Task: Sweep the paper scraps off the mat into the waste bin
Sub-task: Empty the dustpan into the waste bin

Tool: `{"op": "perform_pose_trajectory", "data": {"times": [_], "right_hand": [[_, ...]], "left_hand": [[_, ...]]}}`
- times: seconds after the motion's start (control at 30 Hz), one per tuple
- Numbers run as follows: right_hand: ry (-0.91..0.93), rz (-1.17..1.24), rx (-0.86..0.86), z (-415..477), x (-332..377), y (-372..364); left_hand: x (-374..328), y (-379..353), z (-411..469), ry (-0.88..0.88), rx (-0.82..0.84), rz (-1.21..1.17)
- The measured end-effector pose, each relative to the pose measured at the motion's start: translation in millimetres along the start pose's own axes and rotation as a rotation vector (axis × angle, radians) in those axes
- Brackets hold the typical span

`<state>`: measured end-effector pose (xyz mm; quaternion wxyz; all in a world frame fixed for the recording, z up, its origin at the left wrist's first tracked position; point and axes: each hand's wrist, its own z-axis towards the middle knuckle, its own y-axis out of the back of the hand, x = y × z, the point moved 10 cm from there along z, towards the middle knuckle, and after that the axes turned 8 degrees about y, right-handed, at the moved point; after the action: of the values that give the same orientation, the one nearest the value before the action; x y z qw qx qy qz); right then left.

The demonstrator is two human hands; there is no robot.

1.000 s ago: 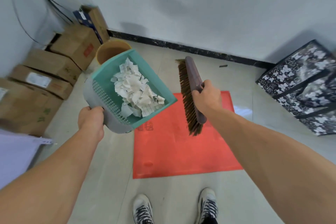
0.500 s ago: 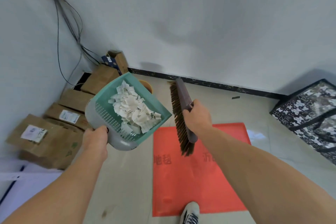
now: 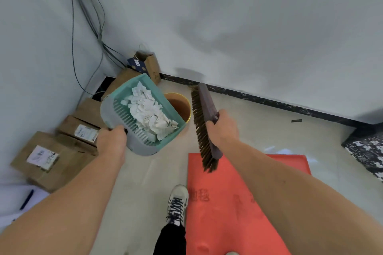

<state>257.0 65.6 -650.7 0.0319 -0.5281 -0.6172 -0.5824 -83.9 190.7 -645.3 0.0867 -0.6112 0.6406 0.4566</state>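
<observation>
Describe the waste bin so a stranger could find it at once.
Find the room corner where cables run down the wall. On the floor there, right of the cardboard boxes and partly behind the green dustpan, stands the waste bin: round, orange and open-topped, unlike the square brown boxes.

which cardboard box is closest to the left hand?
The smaller labelled box, just beside the left hand; the bigger labelled box lies lower left, plain ones farther back.
</observation>
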Motion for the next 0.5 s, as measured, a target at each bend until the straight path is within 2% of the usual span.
{"op": "perform_pose_trajectory", "data": {"times": [0.3, 0.5], "right_hand": [[-0.106, -0.019, 0.038, 108.2, 15.8, -88.9], [-0.172, -0.030, 0.072, 154.8, 12.7, -126.7]], "left_hand": [[-25.3, -100.2, 120.1, -0.087, 0.122, 0.358], [-34.8, -158.7, 158.9, -0.161, 0.171, 0.555]]}}
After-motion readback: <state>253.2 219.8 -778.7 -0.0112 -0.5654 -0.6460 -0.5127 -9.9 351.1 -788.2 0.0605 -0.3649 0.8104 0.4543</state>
